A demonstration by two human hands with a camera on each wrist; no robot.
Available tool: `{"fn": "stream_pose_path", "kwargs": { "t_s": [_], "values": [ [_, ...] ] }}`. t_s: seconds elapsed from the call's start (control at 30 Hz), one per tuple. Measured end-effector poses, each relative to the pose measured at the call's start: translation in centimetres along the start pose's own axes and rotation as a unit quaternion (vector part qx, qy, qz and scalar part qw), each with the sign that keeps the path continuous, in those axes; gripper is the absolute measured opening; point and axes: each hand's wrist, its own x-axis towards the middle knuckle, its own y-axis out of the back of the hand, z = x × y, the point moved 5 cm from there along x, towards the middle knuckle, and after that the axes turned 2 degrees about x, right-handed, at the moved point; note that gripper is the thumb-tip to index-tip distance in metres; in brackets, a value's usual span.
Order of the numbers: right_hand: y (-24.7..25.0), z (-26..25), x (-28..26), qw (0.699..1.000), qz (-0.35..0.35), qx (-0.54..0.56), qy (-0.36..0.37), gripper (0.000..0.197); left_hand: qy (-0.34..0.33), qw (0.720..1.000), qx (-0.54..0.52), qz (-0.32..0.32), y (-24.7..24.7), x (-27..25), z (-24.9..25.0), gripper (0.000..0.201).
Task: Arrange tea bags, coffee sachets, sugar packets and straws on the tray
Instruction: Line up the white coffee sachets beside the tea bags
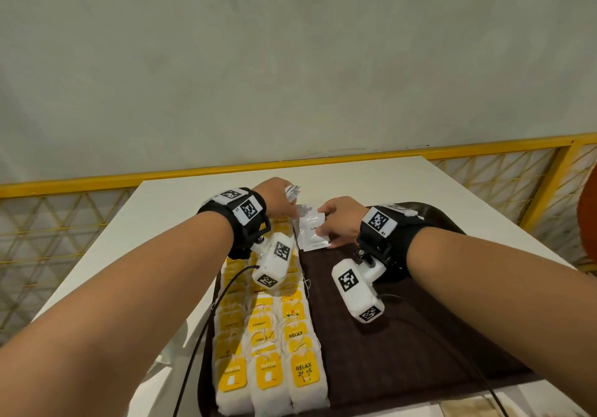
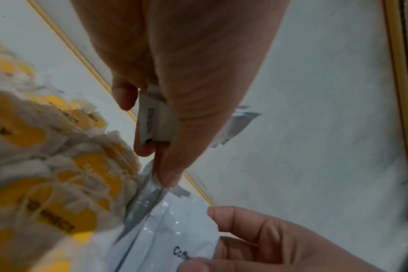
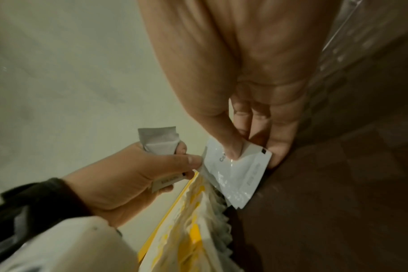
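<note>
Pinching a white coffee sachet [image 1: 311,230] at centre frame, right hand [image 1: 339,222] has thumb on top, fingers under. Left hand [image 1: 274,198] clamps a bunch of spare sachets [image 3: 157,140] in curled fingers, thumb tip touching the sachet's left edge. Sachet sits at the far end of the dark tray [image 1: 403,336], beside three rows of yellow-tagged tea bags [image 1: 274,352] (lower left of tray). White table [image 1: 371,177] underneath.
</note>
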Motion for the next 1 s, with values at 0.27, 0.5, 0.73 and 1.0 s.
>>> {"fn": "stream_pose_path", "kwargs": {
  "t_s": [0.27,0.5,0.73,1.0],
  "values": [
    [-0.5,0.2,0.6,0.999,0.0,-0.049,-0.006,0.027,-0.01,0.998,0.054,-0.009,-0.4,0.8,0.6,0.02],
    [-0.2,0.7,1.1,0.999,0.031,-0.029,0.007,0.033,-0.014,0.996,0.085,-0.011,-0.9,1.1,0.9,0.025],
    [-0.5,0.5,1.4,0.998,0.053,-0.031,0.016,0.032,-0.009,0.996,0.085,0.004,-0.7,1.4,0.3,0.023],
    [-0.9,0.7,1.3,0.994,0.063,-0.086,0.04,0.032,0.002,0.992,0.13,0.005,-0.7,1.7,0.7,0.011]
  ]
}}
